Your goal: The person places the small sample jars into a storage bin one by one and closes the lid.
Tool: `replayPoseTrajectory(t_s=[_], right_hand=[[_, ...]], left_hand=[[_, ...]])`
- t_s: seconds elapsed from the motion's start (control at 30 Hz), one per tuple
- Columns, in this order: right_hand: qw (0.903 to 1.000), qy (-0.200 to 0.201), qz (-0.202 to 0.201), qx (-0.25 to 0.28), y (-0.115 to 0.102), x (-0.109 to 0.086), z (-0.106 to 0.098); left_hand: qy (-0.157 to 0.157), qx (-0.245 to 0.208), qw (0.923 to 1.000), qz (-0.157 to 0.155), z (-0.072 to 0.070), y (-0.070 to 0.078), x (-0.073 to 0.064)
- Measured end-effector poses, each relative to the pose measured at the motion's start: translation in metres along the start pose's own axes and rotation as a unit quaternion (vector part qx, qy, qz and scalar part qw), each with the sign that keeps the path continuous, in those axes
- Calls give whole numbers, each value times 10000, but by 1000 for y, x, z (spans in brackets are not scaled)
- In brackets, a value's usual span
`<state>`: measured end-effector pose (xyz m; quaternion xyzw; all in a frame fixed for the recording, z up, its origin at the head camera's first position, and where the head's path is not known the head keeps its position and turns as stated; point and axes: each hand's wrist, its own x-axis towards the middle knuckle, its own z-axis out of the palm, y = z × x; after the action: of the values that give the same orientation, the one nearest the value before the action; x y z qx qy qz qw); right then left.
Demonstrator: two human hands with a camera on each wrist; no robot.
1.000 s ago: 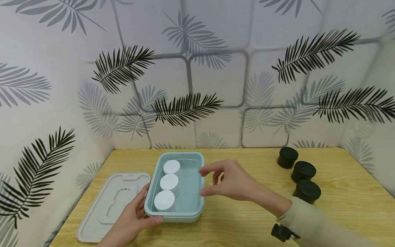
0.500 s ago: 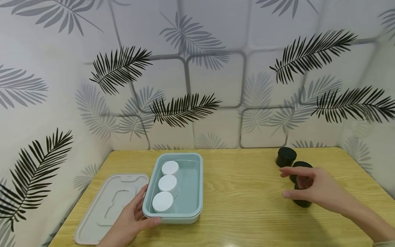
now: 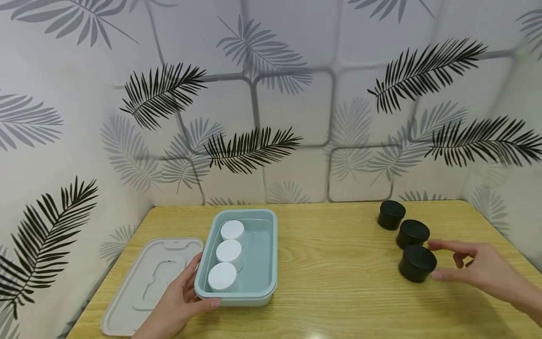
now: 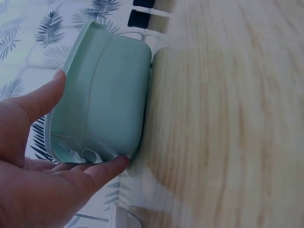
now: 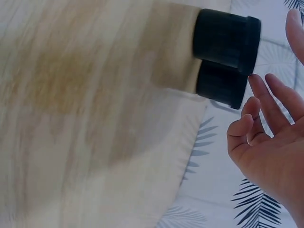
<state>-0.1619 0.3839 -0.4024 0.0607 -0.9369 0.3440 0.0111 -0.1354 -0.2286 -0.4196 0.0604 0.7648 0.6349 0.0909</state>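
A light blue-green plastic box [image 3: 261, 252] stands uncovered left of the table's middle, with three white-lidded round jars [image 3: 223, 277] in a row along its left side. At its near left corner my left hand [image 3: 175, 301] holds it. In the left wrist view the thumb lies at the rim of the box [image 4: 111, 90] and the fingers reach along its side. My right hand [image 3: 482, 269] is just right of the nearest black round jar [image 3: 417, 263], thumb and fingers spread apart with nothing between them. Two more black jars [image 3: 412, 234] stand behind that one.
A pale grey rectangular lid [image 3: 123, 301] lies flat on the table at the left of the box, partly behind my left forearm. Wood-grain tabletop [image 3: 334, 268] stretches between box and black jars. A leaf-patterned wall [image 3: 296, 174] borders the table's back.
My right hand has moved from over the right side of the box across to the right side of the black jars. The left hand keeps its hold on the box.
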Motion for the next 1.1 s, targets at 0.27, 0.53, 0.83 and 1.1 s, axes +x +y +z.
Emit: replayPoseTrajectory(t_s=[0.27, 0.53, 0.83, 1.1], right_hand=[[9999, -118, -36, 64, 16, 8, 6], [9987, -379, -118, 308, 23, 14, 12], [9987, -380, -202, 270, 24, 19, 16], [9974, -230, -380, 576, 21, 19, 22]], left_hand=[[23, -23, 10000, -73, 1, -2, 0], [25, 51, 10000, -46, 0, -1, 0], [47, 18, 9999, -112, 1, 1, 1], [26, -60, 10000, -48, 0, 0, -1]])
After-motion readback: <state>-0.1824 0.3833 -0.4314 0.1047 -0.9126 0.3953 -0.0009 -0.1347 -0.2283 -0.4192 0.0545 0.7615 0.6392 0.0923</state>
